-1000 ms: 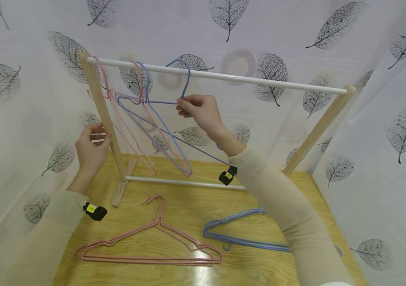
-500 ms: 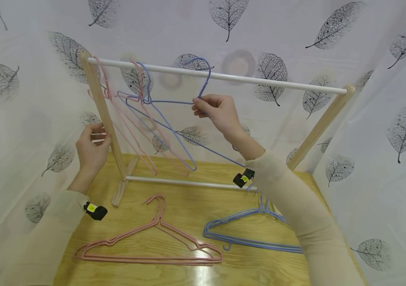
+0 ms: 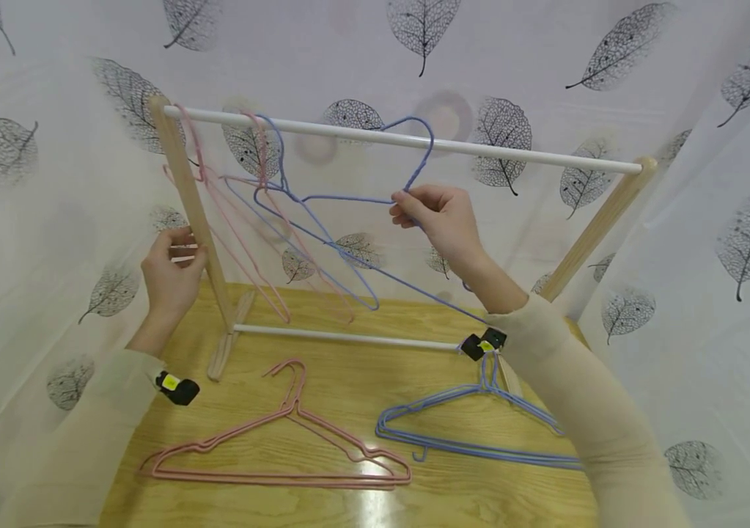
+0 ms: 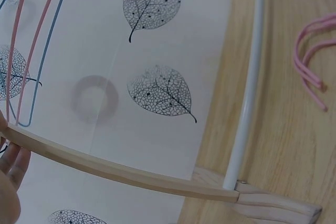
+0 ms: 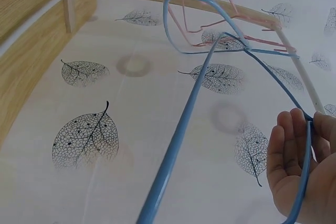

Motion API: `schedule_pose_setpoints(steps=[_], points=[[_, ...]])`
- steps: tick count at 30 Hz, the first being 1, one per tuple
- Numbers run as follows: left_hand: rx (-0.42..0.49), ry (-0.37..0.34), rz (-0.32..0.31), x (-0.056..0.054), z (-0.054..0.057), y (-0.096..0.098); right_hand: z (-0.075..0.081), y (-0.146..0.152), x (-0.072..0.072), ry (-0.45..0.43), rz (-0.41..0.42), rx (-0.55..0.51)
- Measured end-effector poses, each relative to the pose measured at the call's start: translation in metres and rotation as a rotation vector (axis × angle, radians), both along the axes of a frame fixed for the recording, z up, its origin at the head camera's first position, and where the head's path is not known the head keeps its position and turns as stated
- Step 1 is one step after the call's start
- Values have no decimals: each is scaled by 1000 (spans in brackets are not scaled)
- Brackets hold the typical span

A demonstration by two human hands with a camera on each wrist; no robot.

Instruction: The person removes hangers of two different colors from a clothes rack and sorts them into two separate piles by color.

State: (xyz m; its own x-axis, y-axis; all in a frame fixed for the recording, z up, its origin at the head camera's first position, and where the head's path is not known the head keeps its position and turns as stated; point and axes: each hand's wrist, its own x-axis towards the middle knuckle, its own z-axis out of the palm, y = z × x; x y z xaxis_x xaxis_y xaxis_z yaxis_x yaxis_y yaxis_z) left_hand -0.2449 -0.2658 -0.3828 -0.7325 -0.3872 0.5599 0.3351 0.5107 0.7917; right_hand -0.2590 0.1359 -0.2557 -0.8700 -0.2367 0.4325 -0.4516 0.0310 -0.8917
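Observation:
My right hand (image 3: pixel 443 220) pinches a blue clothes hanger (image 3: pixel 348 199) just below its hook, between thumb and fingers. That hook curves over the white top rod (image 3: pixel 513 152) of a small clothes rack, and the hanger's far end overlaps another blue hanger (image 3: pixel 280 150) on the rod. In the right wrist view, the held hanger (image 5: pixel 181 135) stretches from the palm toward the hanging ones. Two pink hangers, one at the rack's left end (image 3: pixel 198 150) and one farther right (image 3: pixel 262 150), also hang there. My left hand (image 3: pixel 173 279) grips the rack's left wooden post (image 3: pixel 190 198).
Pink hangers (image 3: pixel 289 480) lie stacked on the wooden table (image 3: pixel 454 499) at front left. Blue hangers (image 3: pixel 473 449) lie at front right, partly under my right sleeve. A lower white rod (image 3: pixel 348 338) joins the rack's feet. Leaf-patterned sheeting (image 3: pixel 698 249) surrounds the table.
My right hand has slid the pinched blue hanger rightward along the top rod. The blue hanger beside it has swung slightly right. My left hand stays on the post.

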Motion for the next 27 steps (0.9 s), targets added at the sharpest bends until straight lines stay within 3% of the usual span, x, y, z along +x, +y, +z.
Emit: schedule_pose_setpoints(steps=[8,15,27], points=[[8,-7,9,-2,-1,-1,-10,19,5,-9,-37,-1],[-5,1,3,-2,0,0,-24,44,13,-10,-77,94],[-8,3,5,-7,-1,-1,-65,94,27,-226,-63,218]])
